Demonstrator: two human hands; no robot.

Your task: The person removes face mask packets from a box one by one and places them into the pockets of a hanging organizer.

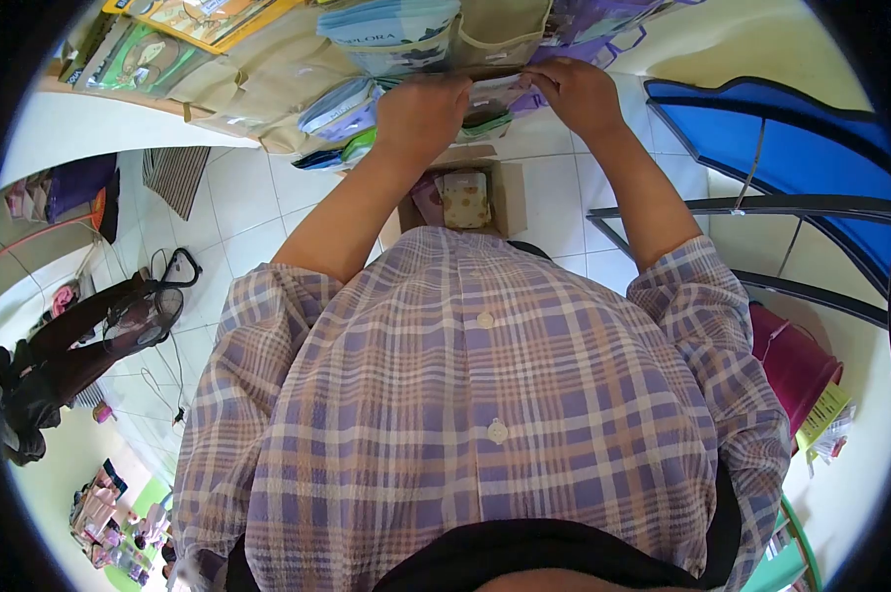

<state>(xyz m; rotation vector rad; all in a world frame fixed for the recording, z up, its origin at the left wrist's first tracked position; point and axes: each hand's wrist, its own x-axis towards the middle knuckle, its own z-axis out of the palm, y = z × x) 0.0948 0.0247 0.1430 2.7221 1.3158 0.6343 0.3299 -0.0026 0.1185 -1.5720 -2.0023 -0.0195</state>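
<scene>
Right hand (576,97)'s got fingertips pinched at the right edge of a packet (495,97) by the far beige hanging organizer (230,87); left hand (416,120)'s curled at its left, can't tell how tightly.

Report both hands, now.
Left hand: curled at the edge of a packet; grip cannot be told.
Right hand: closed, apparently pinching the packet's other edge.
</scene>
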